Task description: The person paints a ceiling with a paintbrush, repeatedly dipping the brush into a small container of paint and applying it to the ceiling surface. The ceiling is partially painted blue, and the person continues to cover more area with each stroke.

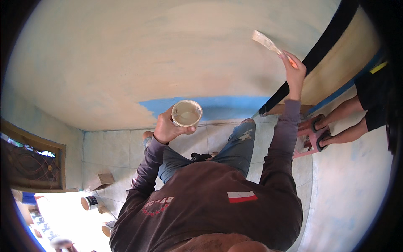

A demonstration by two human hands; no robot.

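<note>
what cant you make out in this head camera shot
In the head view:
Left hand: some fingers hidden behind the cup.
Brush: handle partly covered by the right hand.
Other person: upper body cut off by the dark right rim.
Lower tub: partly hidden by the shirt.

Prob. a rm in a home, mid paint job: brush [265, 40] & tub [187, 112] in front of a cream wall [147, 54] w/ blue patch [226, 107] low down, buckets [89, 203] by a bright opening [58, 216], L. Homey bits: pale tiled flr [110, 149], wood-framed window [62, 161] w/ curly metal grille [31, 166].
</note>
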